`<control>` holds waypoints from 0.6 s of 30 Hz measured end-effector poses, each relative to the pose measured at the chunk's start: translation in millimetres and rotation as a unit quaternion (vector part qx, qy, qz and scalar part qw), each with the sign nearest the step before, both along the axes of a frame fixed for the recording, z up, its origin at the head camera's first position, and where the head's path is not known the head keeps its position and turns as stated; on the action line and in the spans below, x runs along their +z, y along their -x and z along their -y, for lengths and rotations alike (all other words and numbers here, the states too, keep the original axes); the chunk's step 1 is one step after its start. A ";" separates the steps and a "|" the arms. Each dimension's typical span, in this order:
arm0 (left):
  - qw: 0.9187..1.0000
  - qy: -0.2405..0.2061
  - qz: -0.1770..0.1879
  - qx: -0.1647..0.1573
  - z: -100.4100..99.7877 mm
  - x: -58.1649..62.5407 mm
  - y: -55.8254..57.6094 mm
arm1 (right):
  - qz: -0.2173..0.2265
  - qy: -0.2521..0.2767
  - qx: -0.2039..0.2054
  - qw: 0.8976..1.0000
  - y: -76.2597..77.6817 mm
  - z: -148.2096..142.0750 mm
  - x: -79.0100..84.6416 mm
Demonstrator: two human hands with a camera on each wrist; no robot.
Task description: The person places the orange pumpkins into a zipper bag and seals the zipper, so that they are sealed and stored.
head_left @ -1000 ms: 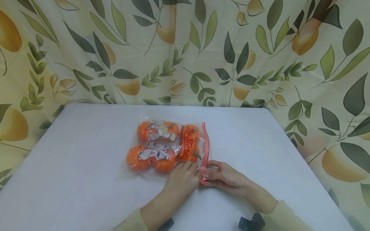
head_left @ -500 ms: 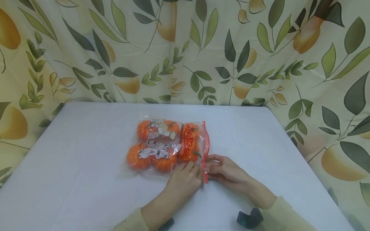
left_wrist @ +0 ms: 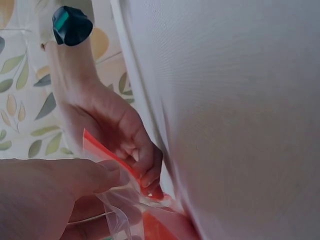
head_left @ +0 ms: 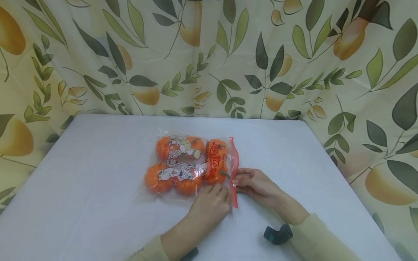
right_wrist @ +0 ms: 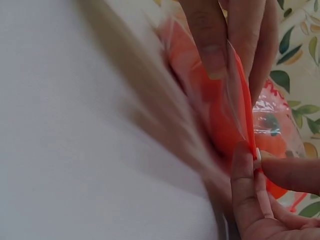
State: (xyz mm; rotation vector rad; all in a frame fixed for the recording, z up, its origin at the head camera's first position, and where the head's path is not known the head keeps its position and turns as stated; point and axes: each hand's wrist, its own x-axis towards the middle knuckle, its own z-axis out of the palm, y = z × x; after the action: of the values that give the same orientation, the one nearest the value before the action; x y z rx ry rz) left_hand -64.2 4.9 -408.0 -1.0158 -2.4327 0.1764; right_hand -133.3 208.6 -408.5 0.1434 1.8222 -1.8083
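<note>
A clear printed zip bag (head_left: 215, 159) lies on the table in the head view, holding several small orange pumpkins (head_left: 158, 183) with green stems. Along its right side runs a red zip strip (head_left: 234, 159). My left hand (head_left: 210, 204) pinches the bag's near corner beside the strip; the left wrist view shows its thumb (left_wrist: 100, 175) on the clear plastic. Between thumb and finger, my right hand (head_left: 258, 186) pinches a small white slider (right_wrist: 257, 159) on the strip. The right hand sits farther up the strip than the left.
A white table (head_left: 98, 217) spreads under the bag and hands. Behind it hangs a curtain (head_left: 209, 58) printed with leaves and fruit. A dark wrist device (head_left: 277, 233) shows beside the right sleeve (head_left: 320, 235).
My right hand has slid away from me along the red strip, leaving more of the strip showing below it. The left hand stays at the near corner, shifting slightly right.
</note>
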 end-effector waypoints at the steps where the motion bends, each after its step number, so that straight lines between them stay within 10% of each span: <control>1: 1.000 0.000 -0.002 0.000 -0.1 0.0 0.0 | 0.001 0.001 -0.004 1.000 1.4 -0.2 0.2; 18: 0.999 -0.013 0.032 0.019 -2.8 1.9 -0.2 | 0.030 0.044 0.042 0.998 -3.2 -5.0 -2.2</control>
State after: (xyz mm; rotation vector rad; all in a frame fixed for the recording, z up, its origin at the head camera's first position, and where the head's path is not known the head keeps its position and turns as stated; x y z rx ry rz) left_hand -64.0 7.7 -406.2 -0.9787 -2.5066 0.1278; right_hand -130.1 213.7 -410.7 0.0860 1.6787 -1.8027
